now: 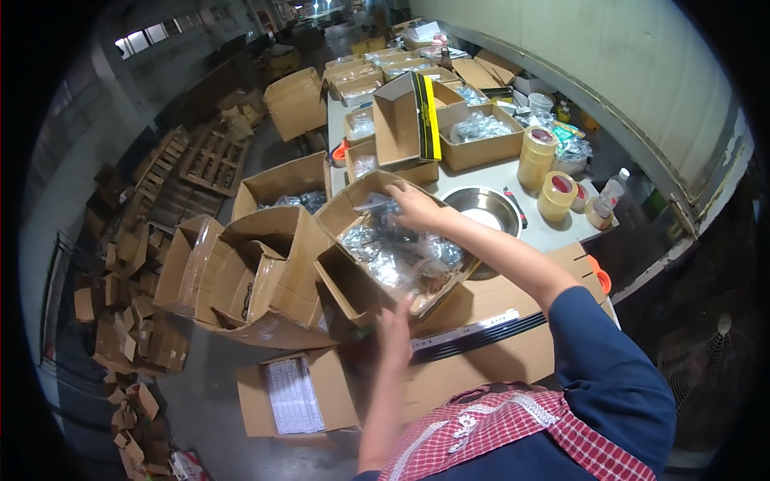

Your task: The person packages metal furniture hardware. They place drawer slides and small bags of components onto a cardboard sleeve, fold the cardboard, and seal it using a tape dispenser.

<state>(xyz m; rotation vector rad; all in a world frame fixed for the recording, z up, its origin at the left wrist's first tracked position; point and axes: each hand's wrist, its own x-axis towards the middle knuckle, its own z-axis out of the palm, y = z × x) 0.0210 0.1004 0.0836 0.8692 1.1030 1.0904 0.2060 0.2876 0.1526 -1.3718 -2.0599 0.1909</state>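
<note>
A cardboard box [449, 298] of small clear plastic bags [393, 264] with metallic parts sits tilted in front of me. My right hand [413, 208] reaches over its far side, fingers bent on a clear plastic bag [374, 205] with dark parts inside. My left hand [393, 325], a little blurred, is at the box's near corner with its fingers closed on the edge. Behind the box's right side, partly hidden, is a round steel bowl [501, 210]. Below it, metal slide rails [473, 329] lie on flat cardboard [513, 361].
Open cartons [273, 272] crowd the left, and a box of white strips [293, 393] stands low. Tape rolls [536, 159], a bottle [614, 188] and orange-handled scissors [599, 274] are at right. More boxes of bagged parts [481, 140] line the table behind. Wooden pallets [216, 160] lie on the floor.
</note>
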